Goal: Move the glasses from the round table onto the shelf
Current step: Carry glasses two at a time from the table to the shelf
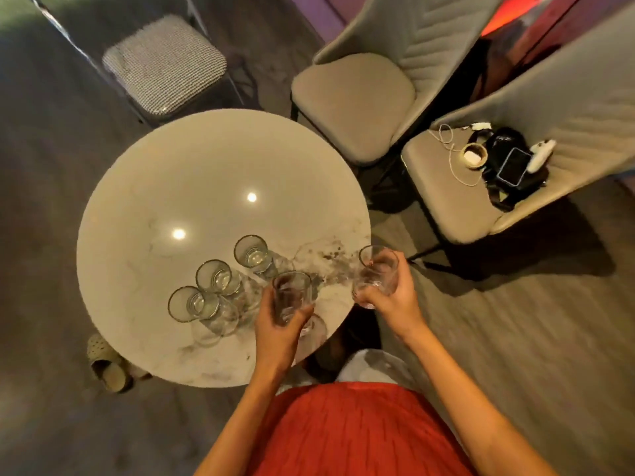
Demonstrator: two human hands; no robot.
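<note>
A round marble table (178,173) stands below me. Three clear glasses rest on its near half: one in the middle (252,255), one to its left (216,278), one nearest the front left (190,304). My left hand (280,329) grips a clear glass (292,295) lifted just above the table's near edge. My right hand (391,300) holds another clear glass (376,273) past the table's right rim, over the floor. No shelf is in view.
A folding chair with a checked cushion (165,63) stands behind the table. Two grey padded chairs (354,101) stand at the right; the nearer one (446,201) carries a phone (513,166), cables and small items. A pair of slippers (106,362) lies under the table's left edge.
</note>
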